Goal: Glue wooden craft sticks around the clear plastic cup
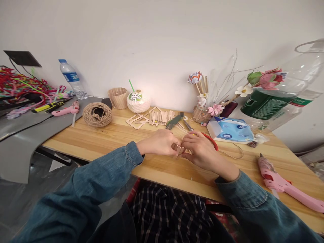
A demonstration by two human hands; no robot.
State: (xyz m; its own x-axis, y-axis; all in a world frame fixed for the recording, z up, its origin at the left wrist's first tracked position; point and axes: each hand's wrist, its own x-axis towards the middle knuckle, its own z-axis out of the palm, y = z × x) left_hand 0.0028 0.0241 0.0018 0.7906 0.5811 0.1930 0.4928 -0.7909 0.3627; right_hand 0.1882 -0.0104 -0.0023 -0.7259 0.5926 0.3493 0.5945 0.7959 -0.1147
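Observation:
Close to the table's front edge, my left hand (162,141) and my right hand (199,148) meet, fingers closed. Between their fingertips is a small row of wooden craft sticks (179,150) with rounded ends, gripped from both sides. Fingers cover most of it. Just beyond my hands lie a dark green-handled tool (174,120) and red-handled scissors (211,141), partly behind my right hand. Farther back are a pile of loose craft sticks (162,117) and diamond-shaped stick frames (138,120).
A twine ball (97,114), a stick-walled cup (118,98) and a white coconut drink (138,101) stand left. Tissues (230,130), a jar of paper flowers (201,113) and large bottles (270,101) are right. Pink glue guns lie at right (280,184) and left (66,109).

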